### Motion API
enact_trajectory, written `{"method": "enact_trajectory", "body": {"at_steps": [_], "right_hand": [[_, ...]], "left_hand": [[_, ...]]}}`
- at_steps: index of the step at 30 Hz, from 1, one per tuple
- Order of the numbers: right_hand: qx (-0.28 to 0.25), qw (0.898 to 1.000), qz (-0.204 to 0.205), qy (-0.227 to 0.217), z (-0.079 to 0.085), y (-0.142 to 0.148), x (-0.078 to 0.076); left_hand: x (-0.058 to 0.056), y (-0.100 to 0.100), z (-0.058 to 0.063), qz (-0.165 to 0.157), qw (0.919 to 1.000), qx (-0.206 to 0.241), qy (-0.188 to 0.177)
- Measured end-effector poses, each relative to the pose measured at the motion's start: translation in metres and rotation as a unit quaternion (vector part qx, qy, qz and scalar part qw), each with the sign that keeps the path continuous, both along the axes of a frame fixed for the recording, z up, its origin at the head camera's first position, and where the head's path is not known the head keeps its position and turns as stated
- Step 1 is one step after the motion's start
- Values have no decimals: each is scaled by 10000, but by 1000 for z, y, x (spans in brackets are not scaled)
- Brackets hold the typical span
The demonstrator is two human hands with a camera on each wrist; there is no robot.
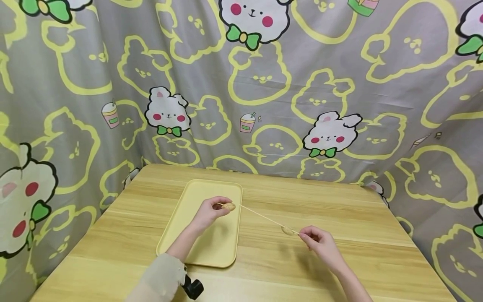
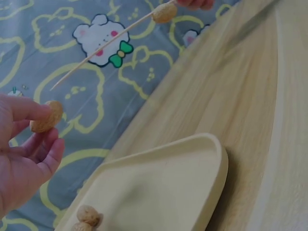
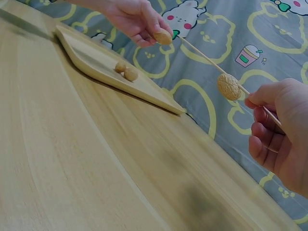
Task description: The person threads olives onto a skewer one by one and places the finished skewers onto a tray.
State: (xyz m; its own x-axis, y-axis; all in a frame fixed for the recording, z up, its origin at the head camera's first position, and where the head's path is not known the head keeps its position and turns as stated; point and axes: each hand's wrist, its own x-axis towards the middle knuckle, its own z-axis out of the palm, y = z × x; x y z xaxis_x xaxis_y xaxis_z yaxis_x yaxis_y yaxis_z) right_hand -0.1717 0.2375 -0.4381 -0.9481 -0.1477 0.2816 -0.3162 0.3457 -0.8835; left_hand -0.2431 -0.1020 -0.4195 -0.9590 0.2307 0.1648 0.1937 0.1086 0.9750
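Note:
My left hand (image 1: 211, 212) pinches a small brown, wrinkled, walnut-like piece (image 2: 46, 116) between thumb and fingertips, over the tray's right side in the head view. A thin wooden skewer (image 1: 260, 214) slants between the hands. Its near end is gripped by my right hand (image 1: 320, 245), with the shaft running back under the palm in the right wrist view. Close to those fingers, a second walnut-like piece (image 3: 229, 87) is threaded on the skewer. The skewer's free tip points toward the left-hand piece, with a small gap showing in the left wrist view.
A pale yellow tray (image 1: 192, 256) lies on the wooden table (image 1: 377, 235), under the left forearm. In the tray sit two similar brown pieces (image 3: 126, 71), side by side. A patterned grey curtain (image 1: 211, 75) hangs behind the table and along its sides.

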Motion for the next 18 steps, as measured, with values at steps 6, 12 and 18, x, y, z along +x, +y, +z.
{"method": "enact_trajectory", "body": {"at_steps": [6,12,18], "right_hand": [[34,9999,130,60,1,2,2],[53,9998,178,73,4,4,4],[169,9988,427,175,5,7,4]], "left_hand": [[6,2,5,-249,9997,-36,8],[8,1,6,-378,9993,-37,11],[8,-2,4,-526,9986,-21,12]]}}
